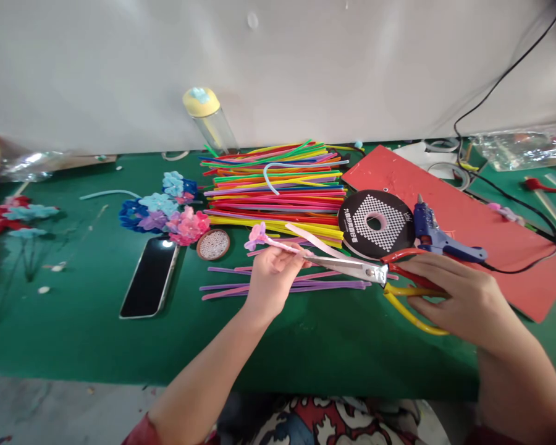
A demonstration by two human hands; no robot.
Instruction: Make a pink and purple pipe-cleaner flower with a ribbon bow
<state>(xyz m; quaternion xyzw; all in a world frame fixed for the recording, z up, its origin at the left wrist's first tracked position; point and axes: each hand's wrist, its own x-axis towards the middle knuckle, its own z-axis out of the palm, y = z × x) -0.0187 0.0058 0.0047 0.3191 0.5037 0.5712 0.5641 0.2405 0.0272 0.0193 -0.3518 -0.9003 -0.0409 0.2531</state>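
Note:
My left hand point(273, 278) pinches the pale pink stem of a small pipe-cleaner flower point(258, 236), whose pink and lilac petals point left. My right hand point(454, 296) has its fingers through the red and yellow handles of a pair of scissors point(347, 267). The scissor blades reach left to the stem beside my left fingertips. A pale pink strip point(312, 240) rises to the upper left just above the blades; whether it joins the stem is hidden. Below the hands lie several loose purple and pink pipe cleaners point(231, 288).
Behind the hands lies a pile of coloured pipe cleaners point(278, 191). Round it are a black tape reel point(356, 238), a blue glue gun point(445, 241) on a red board point(505, 247), a bead dish point(213, 245), finished flowers point(155, 213), a phone point(149, 278) and a bottle point(210, 123).

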